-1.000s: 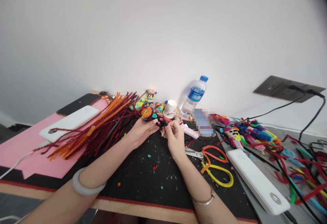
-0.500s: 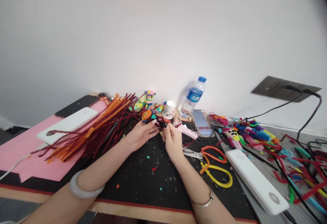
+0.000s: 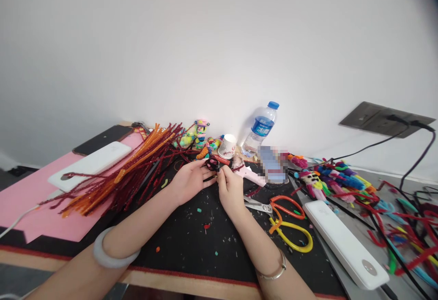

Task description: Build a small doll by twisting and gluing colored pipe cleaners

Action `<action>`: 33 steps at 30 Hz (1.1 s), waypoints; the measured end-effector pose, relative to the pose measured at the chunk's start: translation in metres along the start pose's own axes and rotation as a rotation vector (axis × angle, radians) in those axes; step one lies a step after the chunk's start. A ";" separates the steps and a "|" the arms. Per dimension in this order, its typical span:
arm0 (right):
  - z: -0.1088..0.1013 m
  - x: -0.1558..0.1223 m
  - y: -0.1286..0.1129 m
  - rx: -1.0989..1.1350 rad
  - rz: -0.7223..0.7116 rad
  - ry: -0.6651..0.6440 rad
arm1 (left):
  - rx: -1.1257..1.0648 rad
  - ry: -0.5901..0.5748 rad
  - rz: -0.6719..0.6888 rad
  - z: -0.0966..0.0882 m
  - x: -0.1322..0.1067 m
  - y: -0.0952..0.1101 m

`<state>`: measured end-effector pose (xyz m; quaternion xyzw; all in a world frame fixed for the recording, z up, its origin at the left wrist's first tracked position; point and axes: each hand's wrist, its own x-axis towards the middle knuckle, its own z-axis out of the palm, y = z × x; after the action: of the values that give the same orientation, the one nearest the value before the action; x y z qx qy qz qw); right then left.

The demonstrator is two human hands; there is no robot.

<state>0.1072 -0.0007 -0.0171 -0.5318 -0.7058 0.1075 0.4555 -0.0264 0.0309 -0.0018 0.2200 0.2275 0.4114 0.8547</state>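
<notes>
A small dark fuzzy piece with pink patches (image 3: 211, 164), seemingly twisted from pipe cleaner, is between my two hands above the black mat (image 3: 185, 236). My left hand (image 3: 190, 180), palm turned up, steadies it with thumb and fingertips. From the other side my right hand (image 3: 230, 186) pinches its near end, with thumb and curled forefinger pressed together. That end is mostly hidden by the fingers. Just behind stand an upturned paper cup (image 3: 227, 146) and a colourful fuzzy figure (image 3: 201, 133). A pink glue gun (image 3: 251, 176) lies right of my right hand.
Maroon and orange pipe cleaners (image 3: 137, 167) lie left, over a white power bank (image 3: 89, 166) and pink sheet (image 3: 30, 204). Right are scissors (image 3: 290, 220), another power bank (image 3: 345, 243), fuzzy dolls (image 3: 313, 181) and cables (image 3: 419, 154). A water bottle (image 3: 262, 128) stands by the wall.
My left hand has turned further palm up and its fingers have shifted on the dark piece, which shows more of its pink patches. My right hand keeps its pinch nearly in place.
</notes>
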 end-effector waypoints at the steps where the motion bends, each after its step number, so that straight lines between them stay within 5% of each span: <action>1: 0.000 0.000 0.000 -0.015 -0.006 -0.006 | 0.005 0.005 0.001 0.000 0.000 0.001; 7: 0.000 0.000 0.000 -0.061 -0.047 -0.035 | 0.180 0.029 0.111 -0.003 0.001 -0.003; 15: -0.001 0.001 0.001 -0.151 -0.157 -0.105 | 0.090 -0.041 0.061 -0.005 -0.001 -0.002; 23: -0.006 -0.001 -0.005 -0.155 -0.247 -0.122 | 0.136 -0.034 0.146 -0.003 -0.002 -0.002; 29: -0.011 -0.004 -0.009 0.182 -0.104 -0.046 | 0.099 -0.118 0.129 -0.001 -0.004 0.002; 33: -0.011 -0.004 -0.010 0.113 -0.064 0.043 | 0.083 -0.166 0.145 0.000 -0.006 0.002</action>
<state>0.1090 -0.0122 -0.0069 -0.4846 -0.7052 0.1212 0.5031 -0.0312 0.0274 0.0004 0.3045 0.1565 0.4427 0.8287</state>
